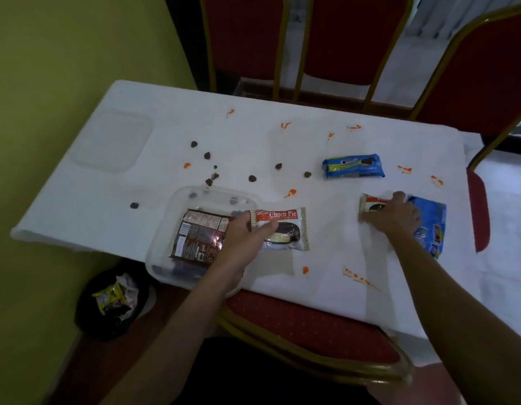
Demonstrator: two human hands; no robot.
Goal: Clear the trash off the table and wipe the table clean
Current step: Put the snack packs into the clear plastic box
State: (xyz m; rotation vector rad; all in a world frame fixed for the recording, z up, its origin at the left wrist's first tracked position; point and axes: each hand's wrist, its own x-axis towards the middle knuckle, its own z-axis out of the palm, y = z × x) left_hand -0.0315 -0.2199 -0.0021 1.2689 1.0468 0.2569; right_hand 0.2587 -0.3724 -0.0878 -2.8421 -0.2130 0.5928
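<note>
My left hand (244,238) grips a Choco Pie wrapper (285,229) just above the near edge of the white table (326,252), beside a clear plastic container (177,206) that holds a dark brown wrapper (195,235). My right hand (392,215) rests with curled fingers on a second Choco Pie wrapper (370,201), next to a blue wrapper (431,229). A blue cookie packet (352,166) lies farther back. Dark crumbs (252,178) and orange smears (290,193) dot the cloth.
A clear lid (113,141) lies at the table's far left. A black bin (113,302) with wrappers stands on the floor at the left. Red chairs stand behind the table (341,39), at the right (478,211) and in front (312,325).
</note>
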